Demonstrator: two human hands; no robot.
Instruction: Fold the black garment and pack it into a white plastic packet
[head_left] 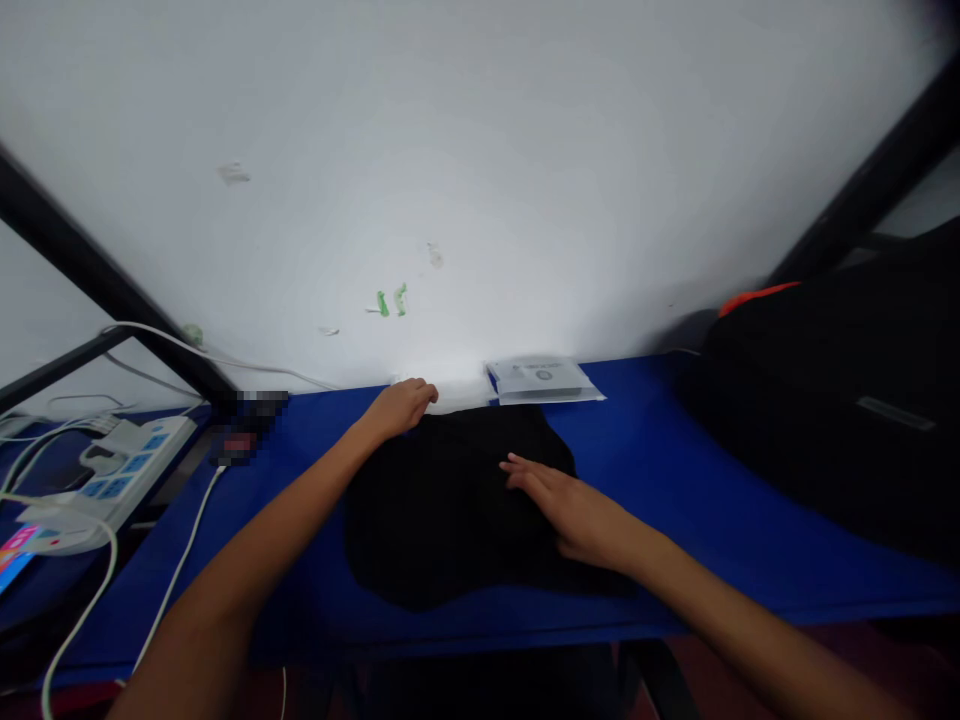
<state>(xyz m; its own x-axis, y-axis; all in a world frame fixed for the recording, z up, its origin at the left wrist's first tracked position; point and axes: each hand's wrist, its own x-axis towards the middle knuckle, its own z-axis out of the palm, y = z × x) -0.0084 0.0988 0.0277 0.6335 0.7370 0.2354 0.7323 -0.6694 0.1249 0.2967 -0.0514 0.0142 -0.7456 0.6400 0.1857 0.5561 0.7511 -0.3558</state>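
A black cloth [442,510], looking like a folded garment, lies spread on the blue table cover. At its far left corner is my left hand [403,407], with curled fingers closed on the cloth's edge; the fingertips are partly hidden. My right hand [581,508] rests over the right part of the cloth, its fingers stretched out towards the middle and holding nothing. Behind the cloth, against the wall, lie a bright white item [454,388], overexposed and hard to make out, and a flat clear plastic packet [544,378] with dark print.
A white power strip [131,470] with tangled cables stands at the left, near a blurred dark object [251,425]. A white cable [184,560] runs down over the table's front edge. A large black bag [832,400] fills the right. Black metal bars [97,255] frame the sides.
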